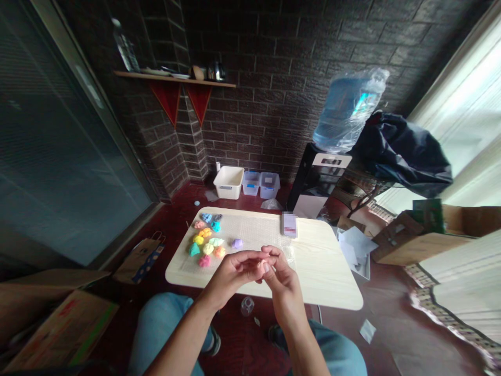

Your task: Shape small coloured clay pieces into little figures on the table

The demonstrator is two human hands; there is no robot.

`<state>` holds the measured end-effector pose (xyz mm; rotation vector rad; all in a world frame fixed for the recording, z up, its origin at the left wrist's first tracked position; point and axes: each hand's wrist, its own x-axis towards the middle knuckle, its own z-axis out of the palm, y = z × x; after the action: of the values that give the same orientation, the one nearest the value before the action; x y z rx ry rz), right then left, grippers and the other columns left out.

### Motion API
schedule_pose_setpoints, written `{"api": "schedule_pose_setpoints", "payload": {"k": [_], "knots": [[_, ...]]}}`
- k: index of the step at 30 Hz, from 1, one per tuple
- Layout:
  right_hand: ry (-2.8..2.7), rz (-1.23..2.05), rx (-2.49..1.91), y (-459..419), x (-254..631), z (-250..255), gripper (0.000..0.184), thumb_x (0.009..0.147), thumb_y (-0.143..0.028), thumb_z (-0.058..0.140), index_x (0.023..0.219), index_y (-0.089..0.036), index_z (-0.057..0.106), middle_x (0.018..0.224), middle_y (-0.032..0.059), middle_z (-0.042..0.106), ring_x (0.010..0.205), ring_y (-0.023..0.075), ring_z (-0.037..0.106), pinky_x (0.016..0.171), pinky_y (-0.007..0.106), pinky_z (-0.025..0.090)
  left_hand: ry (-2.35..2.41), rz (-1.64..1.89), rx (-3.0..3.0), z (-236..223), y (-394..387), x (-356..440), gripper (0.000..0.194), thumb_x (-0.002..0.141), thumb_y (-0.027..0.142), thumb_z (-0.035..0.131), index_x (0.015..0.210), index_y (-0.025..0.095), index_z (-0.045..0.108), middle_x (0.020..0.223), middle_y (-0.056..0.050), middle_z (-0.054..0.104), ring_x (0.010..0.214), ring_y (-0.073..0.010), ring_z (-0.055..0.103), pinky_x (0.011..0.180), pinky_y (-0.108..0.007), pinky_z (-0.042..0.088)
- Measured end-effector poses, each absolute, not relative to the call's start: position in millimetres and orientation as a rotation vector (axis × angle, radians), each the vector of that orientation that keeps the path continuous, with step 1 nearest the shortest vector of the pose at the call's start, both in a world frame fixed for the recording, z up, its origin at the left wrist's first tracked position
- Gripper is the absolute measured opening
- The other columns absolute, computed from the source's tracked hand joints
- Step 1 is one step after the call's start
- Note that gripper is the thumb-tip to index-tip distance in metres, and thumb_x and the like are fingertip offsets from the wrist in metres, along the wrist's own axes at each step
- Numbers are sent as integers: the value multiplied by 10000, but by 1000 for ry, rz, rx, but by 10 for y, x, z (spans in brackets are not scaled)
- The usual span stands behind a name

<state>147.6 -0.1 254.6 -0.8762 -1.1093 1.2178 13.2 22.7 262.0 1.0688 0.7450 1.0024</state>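
My left hand and my right hand meet over the near edge of the table. Their fingertips close together on a small pale pink lump of modelling clay, mostly covered by the fingers. To the left on the table lie several soft clay lumps, among them a pink lump, a green lump, an orange lump and a blue lump. A purple lump sits apart from these, just beyond my left hand.
Clear bubble wrap covers part of the pale table. A purple-and-white box or card, partly blurred, lies at the far edge. Behind stand a white bin and a water dispenser. Below, a clear cup is on the floor.
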Motion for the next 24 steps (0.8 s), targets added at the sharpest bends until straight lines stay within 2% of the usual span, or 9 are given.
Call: {"api": "schedule_pose_setpoints", "payload": {"k": [5,8,11,14,19,24], "knots": [[-1128,1176,-882,-13,1479,2559,240,867,-368,606,724,-188,679,1086,54,485,862,163,515,706,267,464,758,970,1097,2649,222,118,372,722,315,761,1058,164,713,867,-66,697,748,-131,571,733,-285,488],[-1204,1068,-964,-12,1501,2567,226,874,-353,602,739,-210,714,1101,63,529,1011,212,526,837,323,463,770,960,1130,2660,220,104,406,736,319,750,1110,170,698,871,-54,692,753,-126,578,760,-285,494],[-1338,860,-1083,-10,1526,2547,190,895,-344,574,928,-273,746,1246,71,527,1196,255,459,1015,420,371,800,986,1135,2659,220,92,476,756,325,733,1211,215,642,909,-27,677,820,-131,590,808,-286,501],[-1463,691,-1157,-12,1544,2508,281,928,-321,519,1171,-344,659,1394,58,447,1299,264,378,1087,493,288,840,1027,1150,2650,227,87,493,780,344,706,1253,245,607,926,-9,660,878,-141,587,836,-291,506],[-1481,625,-1177,-21,1567,2488,329,944,-282,484,1250,-323,598,1376,72,471,1293,246,415,1090,492,319,909,1081,1195,2643,259,92,328,806,366,672,1050,150,708,812,-31,679,750,-127,593,752,-255,495],[-1571,612,-1114,-44,1555,2532,360,940,-243,495,1285,-320,563,1342,70,500,1270,230,452,1077,454,366,894,1101,1234,2651,268,114,263,837,371,629,816,126,723,624,-6,613,626,-103,540,629,-218,448]]}}
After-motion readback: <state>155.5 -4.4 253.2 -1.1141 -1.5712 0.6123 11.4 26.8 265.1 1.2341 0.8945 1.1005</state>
